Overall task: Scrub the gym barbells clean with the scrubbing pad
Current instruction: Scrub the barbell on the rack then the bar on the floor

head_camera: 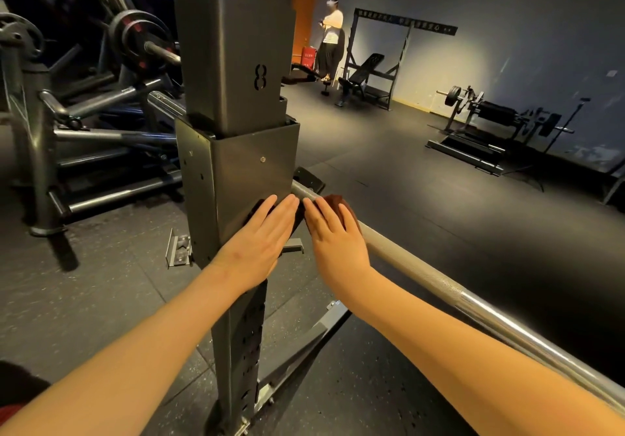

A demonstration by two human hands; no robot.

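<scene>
left hand [260,242] flat on post [236,168], right hand [334,237] flat on pad [337,199]; barbell [439,283] slants away leftward

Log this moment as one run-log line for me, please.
step: scrub barbell | right hand: presses scrubbing pad on barbell beside rack upright | left hand: flat on rack upright

A single view is given — taken from the head, aimed forward and down, with the post [236,161] and bar [422,275] seen close up.
</scene>
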